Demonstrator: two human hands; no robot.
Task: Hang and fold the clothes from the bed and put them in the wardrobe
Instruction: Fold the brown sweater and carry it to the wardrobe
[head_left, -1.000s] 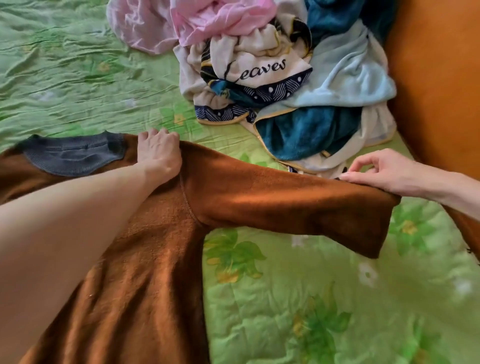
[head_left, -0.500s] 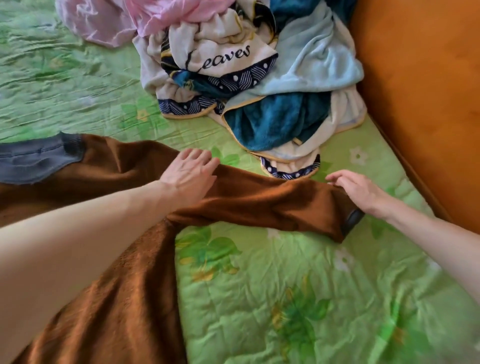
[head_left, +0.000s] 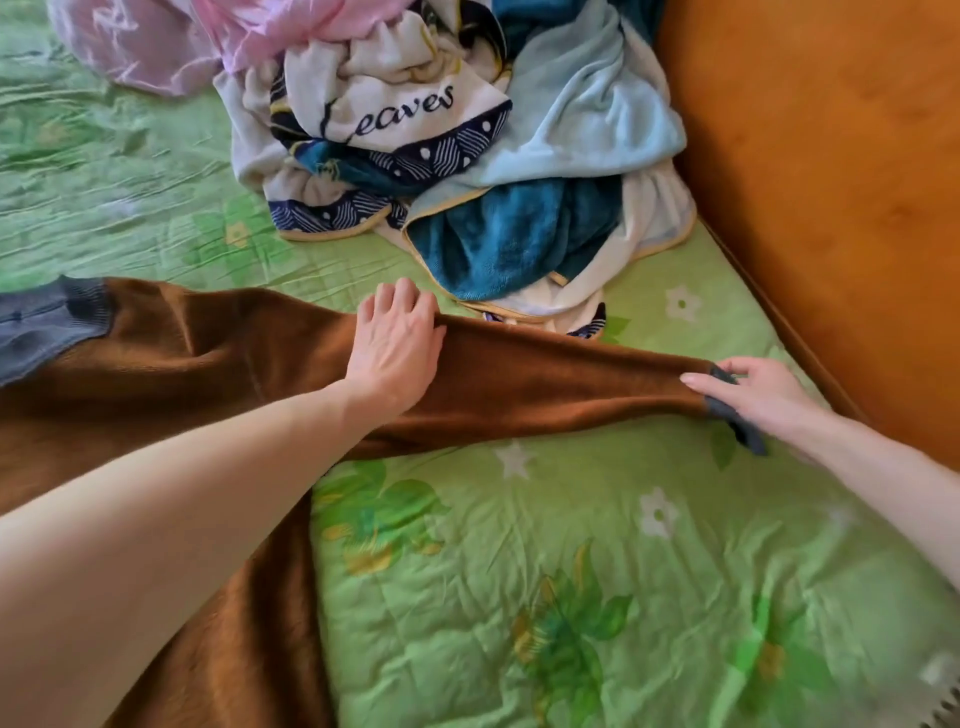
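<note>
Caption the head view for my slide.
Left hand presses the brown sweater while right hand pinches its grey cuff.

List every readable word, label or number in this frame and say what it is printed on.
"Leaves": dark script on the cream panel of the navy-bordered towel in the laundry pile.
No other text is visible; the brown sweater and green floral bedsheet show none.
</note>
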